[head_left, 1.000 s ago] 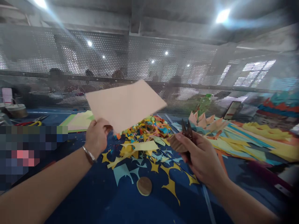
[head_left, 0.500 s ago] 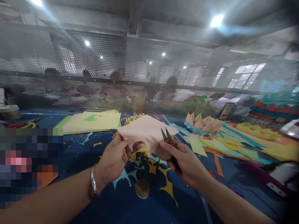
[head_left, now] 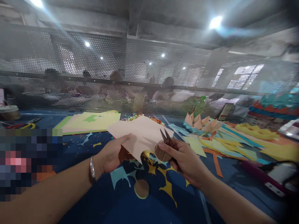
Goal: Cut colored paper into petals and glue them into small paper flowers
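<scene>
My left hand (head_left: 111,156), a silver bangle at its wrist, is closed on a pale pink sheet of paper (head_left: 137,132), thumb on top and fingers beneath. The sheet's near edge has a curved cut-out. My right hand (head_left: 187,157) grips scissors (head_left: 167,137), blades pointing up and slightly apart. Its thumb also presses a round brown disc (head_left: 162,151) beside the paper's right part; whether the two touch I cannot tell. Below the hands, a similar round disc (head_left: 141,188) lies on the dark blue table among blue scraps (head_left: 121,176) and yellow scraps (head_left: 167,186).
A stack of coloured paper (head_left: 93,123) lies at the back left, near yellow-handled scissors (head_left: 29,125). To the right are paper strips (head_left: 224,144), pink folded pieces (head_left: 198,120), a purple case (head_left: 261,177) and a phone (head_left: 225,111). A perforated metal screen (head_left: 144,68) stands behind.
My left hand has shifted left and turned the pink paper, moving the sheet left and bringing its cut edge lower. The right hand, scissors and disc have hardly moved.
</scene>
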`<state>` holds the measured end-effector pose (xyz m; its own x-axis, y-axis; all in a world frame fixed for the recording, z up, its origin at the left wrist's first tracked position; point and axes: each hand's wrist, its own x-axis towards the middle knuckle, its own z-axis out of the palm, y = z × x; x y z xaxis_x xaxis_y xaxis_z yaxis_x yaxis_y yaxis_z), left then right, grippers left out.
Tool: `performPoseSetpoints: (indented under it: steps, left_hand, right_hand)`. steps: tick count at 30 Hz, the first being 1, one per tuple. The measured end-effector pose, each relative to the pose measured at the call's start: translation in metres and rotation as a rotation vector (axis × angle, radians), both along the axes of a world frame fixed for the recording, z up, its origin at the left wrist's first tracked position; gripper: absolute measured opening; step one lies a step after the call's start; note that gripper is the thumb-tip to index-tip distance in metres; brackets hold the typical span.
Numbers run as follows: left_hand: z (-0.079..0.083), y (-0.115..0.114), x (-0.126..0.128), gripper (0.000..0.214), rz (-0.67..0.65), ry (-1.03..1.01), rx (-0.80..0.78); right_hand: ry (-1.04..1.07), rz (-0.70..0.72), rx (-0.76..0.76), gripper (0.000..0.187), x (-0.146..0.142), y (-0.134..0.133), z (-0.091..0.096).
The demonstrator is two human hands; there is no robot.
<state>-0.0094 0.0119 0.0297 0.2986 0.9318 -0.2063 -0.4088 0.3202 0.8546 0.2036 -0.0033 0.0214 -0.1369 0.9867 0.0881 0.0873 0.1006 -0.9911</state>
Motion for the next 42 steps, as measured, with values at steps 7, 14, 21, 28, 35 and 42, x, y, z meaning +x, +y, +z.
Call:
performPoseSetpoints:
  steps: [7,14,21,28,35,42]
  left_hand:
    - [0.012,-0.018,0.016,0.036,0.081,-0.065,0.349]
    - [0.011,-0.032,0.039,0.03,0.127,-0.134,0.263]
    - [-0.011,-0.042,0.053,0.028,0.125,-0.214,0.168]
    - [-0.008,-0.04,0.052,0.021,0.074,-0.151,0.24]
    - [-0.008,-0.034,0.045,0.017,0.196,-0.165,0.15]
    - [-0.005,-0.038,0.045,0.019,0.134,-0.271,0.034]
  right_hand:
    - [0.157,-0.2,0.077,0.031,-0.001,0.001,0.003]
    - [0.229,-0.205,0.092,0.031,-0.002,-0.002,0.003]
    - [0.096,-0.124,0.013,0.028,-0.012,-0.006,-0.002]
    - [-0.048,-0.047,0.136,0.025,-0.023,-0.007,-0.003]
    - [-0.174,0.004,0.334,0.045,-0.019,-0.001,-0.015]
    - [-0.342,-0.045,0.459,0.043,-0.018,0.001,-0.019]
